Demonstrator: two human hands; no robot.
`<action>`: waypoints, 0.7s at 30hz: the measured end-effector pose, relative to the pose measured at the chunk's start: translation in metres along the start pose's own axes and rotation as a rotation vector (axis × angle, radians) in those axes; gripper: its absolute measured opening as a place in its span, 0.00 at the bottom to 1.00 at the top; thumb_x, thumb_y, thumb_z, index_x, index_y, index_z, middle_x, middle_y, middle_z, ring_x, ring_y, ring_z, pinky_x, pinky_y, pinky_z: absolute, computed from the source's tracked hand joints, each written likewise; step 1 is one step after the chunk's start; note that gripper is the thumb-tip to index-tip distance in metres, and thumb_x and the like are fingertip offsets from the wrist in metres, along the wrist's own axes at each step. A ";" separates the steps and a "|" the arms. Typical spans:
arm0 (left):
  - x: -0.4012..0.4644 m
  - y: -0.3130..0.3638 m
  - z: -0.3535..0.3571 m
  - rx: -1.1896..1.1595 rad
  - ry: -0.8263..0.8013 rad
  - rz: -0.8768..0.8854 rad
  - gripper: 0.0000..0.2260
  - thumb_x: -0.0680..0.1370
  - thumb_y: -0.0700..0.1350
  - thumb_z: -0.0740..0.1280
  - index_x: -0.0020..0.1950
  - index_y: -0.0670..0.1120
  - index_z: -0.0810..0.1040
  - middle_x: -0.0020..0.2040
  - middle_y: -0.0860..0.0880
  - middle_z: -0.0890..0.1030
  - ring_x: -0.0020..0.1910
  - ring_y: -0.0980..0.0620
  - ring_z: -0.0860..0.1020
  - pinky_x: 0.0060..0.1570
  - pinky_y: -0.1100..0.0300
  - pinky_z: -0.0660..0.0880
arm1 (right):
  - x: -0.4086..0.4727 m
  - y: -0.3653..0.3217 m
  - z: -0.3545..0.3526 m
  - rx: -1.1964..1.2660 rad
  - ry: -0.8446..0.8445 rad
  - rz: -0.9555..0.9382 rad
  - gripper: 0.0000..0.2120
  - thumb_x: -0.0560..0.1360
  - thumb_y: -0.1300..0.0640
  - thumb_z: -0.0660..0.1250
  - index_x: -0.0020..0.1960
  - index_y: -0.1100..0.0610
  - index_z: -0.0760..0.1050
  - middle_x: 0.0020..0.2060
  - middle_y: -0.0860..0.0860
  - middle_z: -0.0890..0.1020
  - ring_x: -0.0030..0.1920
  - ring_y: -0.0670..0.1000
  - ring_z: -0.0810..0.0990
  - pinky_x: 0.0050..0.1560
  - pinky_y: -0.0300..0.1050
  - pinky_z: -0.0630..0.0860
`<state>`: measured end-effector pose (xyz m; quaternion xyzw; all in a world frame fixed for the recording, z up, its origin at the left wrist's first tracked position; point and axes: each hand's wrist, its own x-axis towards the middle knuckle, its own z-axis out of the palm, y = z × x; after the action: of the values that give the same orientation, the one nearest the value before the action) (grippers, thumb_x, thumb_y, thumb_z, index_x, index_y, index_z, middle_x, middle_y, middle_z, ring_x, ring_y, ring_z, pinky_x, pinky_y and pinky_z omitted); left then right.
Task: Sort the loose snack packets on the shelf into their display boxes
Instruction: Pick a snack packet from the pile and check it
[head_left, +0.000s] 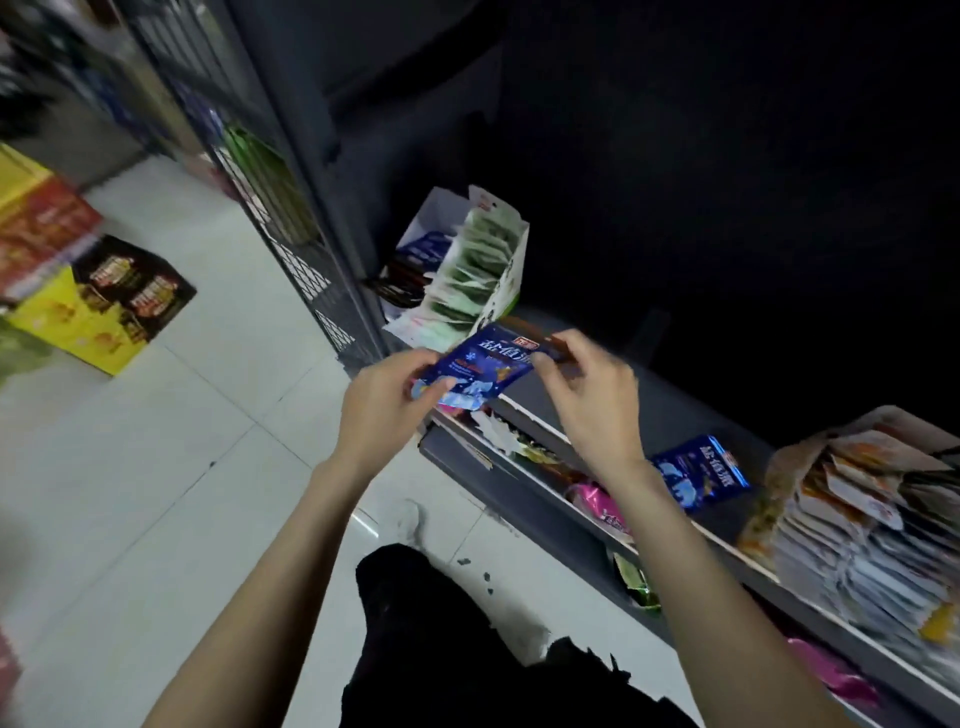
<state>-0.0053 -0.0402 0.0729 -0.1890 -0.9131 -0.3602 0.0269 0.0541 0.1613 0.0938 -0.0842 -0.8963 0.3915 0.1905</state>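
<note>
A blue snack packet (480, 366) sits at the centre of the frame, held above the front edge of the grey shelf (670, 410) — the left hand (387, 397) grips its lower left corner with thumb and curled fingers, the right hand (587, 395) pinches its upper right edge. A second blue packet (698, 470) lies loose on the shelf to the right, just beside a display box of orange-and-white packets (852, 499) at the right edge. Above the hands stands a white display box of green packets (475, 265), with dark packets at its left. The shelf's back is dark. The floor (156, 441) is pale glossy tile; printed cartons (78, 291) are stacked at centre left — blurred.
</note>
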 end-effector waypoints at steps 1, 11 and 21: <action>0.015 -0.012 -0.007 0.070 0.047 0.048 0.08 0.75 0.49 0.70 0.51 0.47 0.80 0.42 0.53 0.81 0.39 0.49 0.78 0.36 0.58 0.73 | 0.012 -0.008 0.013 -0.044 0.035 -0.043 0.07 0.76 0.53 0.65 0.48 0.57 0.76 0.39 0.49 0.81 0.38 0.50 0.80 0.37 0.53 0.76; 0.141 -0.091 -0.062 -0.059 -0.040 0.237 0.19 0.77 0.48 0.67 0.67 0.48 0.72 0.58 0.50 0.77 0.53 0.52 0.77 0.47 0.58 0.76 | 0.100 -0.079 0.102 0.402 0.328 0.335 0.04 0.79 0.61 0.63 0.53 0.57 0.71 0.40 0.45 0.80 0.39 0.43 0.84 0.39 0.42 0.81; 0.184 -0.147 -0.052 0.325 -0.461 0.500 0.11 0.76 0.49 0.68 0.57 0.50 0.80 0.55 0.52 0.81 0.53 0.51 0.78 0.47 0.59 0.74 | 0.172 -0.062 0.159 0.394 0.584 0.560 0.07 0.80 0.63 0.59 0.58 0.61 0.70 0.36 0.49 0.77 0.38 0.48 0.83 0.43 0.39 0.80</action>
<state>-0.2343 -0.1136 0.0504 -0.4756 -0.8660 -0.1409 -0.0624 -0.1683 0.0639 0.0882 -0.3928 -0.6560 0.5509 0.3344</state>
